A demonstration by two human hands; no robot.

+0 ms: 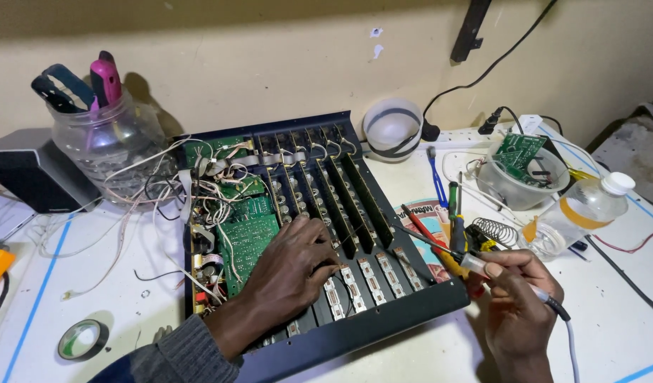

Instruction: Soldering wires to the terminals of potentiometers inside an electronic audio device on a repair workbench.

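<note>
An open dark blue mixer chassis (383,319) lies on the white bench, with green circuit boards (248,237), loose wires and several upright strip boards (355,198) inside. My left hand (291,273) rests flat inside it, fingers on the strip boards near the middle. My right hand (514,298) sits just right of the chassis and grips a soldering iron (475,264). Its thin tip (404,230) points left over the strip boards. The iron's cable (572,340) trails down past my wrist.
A clear jar (106,138) of tools and a grey box (35,170) stand at the left. A tape roll (81,339) lies front left. Right of the chassis are screwdrivers (440,213), a wire coil stand (500,230), a bowl with a green board (521,170), a plastic bottle (589,206) and a white ring (391,128).
</note>
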